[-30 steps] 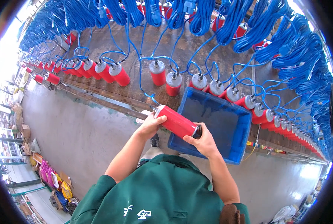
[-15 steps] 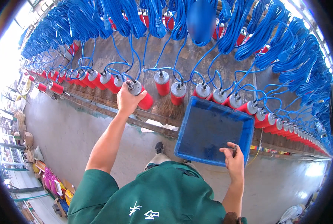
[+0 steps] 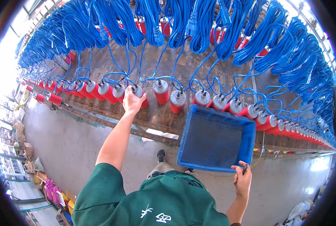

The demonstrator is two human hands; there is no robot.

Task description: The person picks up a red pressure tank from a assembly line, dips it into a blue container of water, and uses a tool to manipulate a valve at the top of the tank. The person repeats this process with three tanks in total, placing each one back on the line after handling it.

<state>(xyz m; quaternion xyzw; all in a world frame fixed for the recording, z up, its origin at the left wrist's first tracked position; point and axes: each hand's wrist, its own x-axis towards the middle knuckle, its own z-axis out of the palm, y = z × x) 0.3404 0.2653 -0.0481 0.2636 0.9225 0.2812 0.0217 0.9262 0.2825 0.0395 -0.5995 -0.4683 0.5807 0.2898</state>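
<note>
My left hand (image 3: 132, 101) is wrapped round a red cylinder with a grey metal cap (image 3: 137, 91), which stands in a row on the bench; a blue cable comes off its top. Just right of it are two more such cylinders, one red cylinder (image 3: 162, 94) set slightly behind the other red cylinder (image 3: 177, 104). My right hand (image 3: 242, 182) is beside the near right corner of a blue plastic tray (image 3: 186, 162). Between its thumb and fingers is a small dark piece (image 3: 244, 168), too small to name.
The row of red cylinders runs along the worn bench (image 3: 153, 118) both ways. Bundled blue cables (image 3: 202, 30) hang above the bench. The tray overhangs the bench's front edge. Papers (image 3: 162, 134) lie at that edge, and boxes and bags (image 3: 51, 184) stand on the left.
The cylinder in my left hand has gone back, away from me, nearly level with its left neighbour. My right hand has shifted a little right and toward me, with the small dark piece.
</note>
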